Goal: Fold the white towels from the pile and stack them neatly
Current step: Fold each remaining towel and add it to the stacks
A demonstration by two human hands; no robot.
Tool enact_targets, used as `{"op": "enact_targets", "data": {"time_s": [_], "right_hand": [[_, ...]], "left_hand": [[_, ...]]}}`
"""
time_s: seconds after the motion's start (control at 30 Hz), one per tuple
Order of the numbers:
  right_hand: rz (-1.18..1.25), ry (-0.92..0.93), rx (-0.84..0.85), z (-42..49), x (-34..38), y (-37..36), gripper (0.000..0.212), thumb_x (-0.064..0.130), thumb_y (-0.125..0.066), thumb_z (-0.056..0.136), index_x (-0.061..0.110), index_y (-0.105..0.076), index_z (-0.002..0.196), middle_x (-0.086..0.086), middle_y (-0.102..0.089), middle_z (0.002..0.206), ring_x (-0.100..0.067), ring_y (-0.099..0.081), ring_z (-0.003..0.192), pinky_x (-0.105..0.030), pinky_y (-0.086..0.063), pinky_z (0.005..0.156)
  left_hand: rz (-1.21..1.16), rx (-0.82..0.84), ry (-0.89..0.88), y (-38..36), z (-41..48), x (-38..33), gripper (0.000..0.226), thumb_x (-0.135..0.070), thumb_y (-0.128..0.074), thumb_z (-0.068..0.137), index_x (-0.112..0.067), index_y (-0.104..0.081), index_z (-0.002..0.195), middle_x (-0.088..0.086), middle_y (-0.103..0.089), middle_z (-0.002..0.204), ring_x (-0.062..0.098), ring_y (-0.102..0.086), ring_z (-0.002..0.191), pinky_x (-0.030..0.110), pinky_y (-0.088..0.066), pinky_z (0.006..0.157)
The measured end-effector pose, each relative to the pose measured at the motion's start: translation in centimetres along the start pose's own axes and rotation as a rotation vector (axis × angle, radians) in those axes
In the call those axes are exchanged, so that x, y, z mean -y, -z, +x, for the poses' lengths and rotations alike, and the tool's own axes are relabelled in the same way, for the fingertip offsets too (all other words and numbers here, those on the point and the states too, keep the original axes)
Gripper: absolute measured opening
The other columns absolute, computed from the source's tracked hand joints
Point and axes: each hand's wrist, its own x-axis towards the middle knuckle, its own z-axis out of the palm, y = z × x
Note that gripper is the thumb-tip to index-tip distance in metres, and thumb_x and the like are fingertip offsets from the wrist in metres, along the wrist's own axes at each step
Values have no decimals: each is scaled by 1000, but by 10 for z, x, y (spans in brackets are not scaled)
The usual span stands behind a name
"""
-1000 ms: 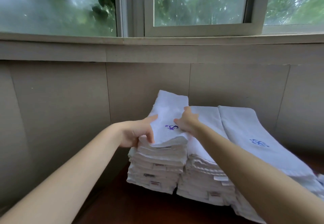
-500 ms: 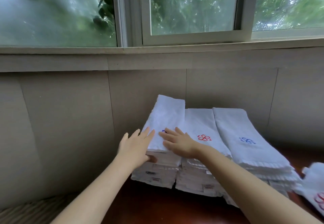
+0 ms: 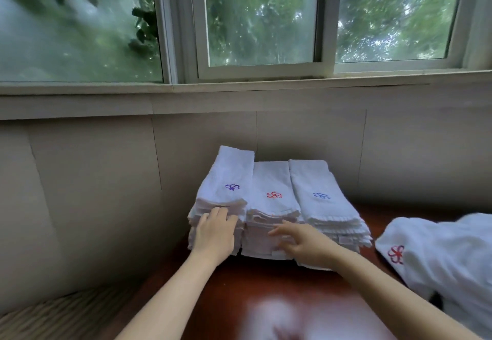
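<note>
We are pressing our left hand (image 3: 216, 231), fingers straight, against the front edges of the left stack (image 3: 226, 193), our right hand (image 3: 306, 243) reaching with fingers spread open before the middle stack (image 3: 271, 201), unfolded pile (image 3: 439, 254) lying to our right on the wooden table (image 3: 239, 286)

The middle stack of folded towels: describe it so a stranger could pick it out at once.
Below the window, three stacks of folded white towels stand side by side against the wall on the dark red table. The middle stack sits between the other two. Its top towel bears a red emblem, while the left stack shows purple and the right stack blue.
</note>
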Motion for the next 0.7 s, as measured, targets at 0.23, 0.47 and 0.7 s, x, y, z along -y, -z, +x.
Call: {"op": "enact_targets", "data": {"time_s": [0.23, 0.47, 0.7], "right_hand": [[157, -358, -195, -143, -71, -5, 22, 13, -55, 93, 19, -71, 107, 13, -68, 105, -4, -61, 105, -8, -40, 86], [171, -742, -538, -249, -131, -1, 19, 9, -54, 92, 18, -71, 94, 0, -72, 93, -18, -66, 92, -20, -42, 76], [30, -938, -618, -299, -162, 24, 31, 7, -44, 93, 10, -62, 119, -13, -64, 120, -28, -56, 113, -32, -38, 90]], "left_hand": [[-330, 269, -165, -3, -31, -115, 37, -26, -40, 97, -24, -48, 134, 1, -46, 132, 22, -42, 125, 37, -38, 100], [-497, 394, -349, -21, -50, -253, 36, -24, -43, 93, -25, -54, 128, 0, -50, 128, 18, -47, 123, 32, -41, 99], [-690, 340, -381, -27, -50, -365, 69, -19, -51, 91, -25, -18, 151, 2, -30, 144, 22, -41, 127, 36, -41, 101]]}}
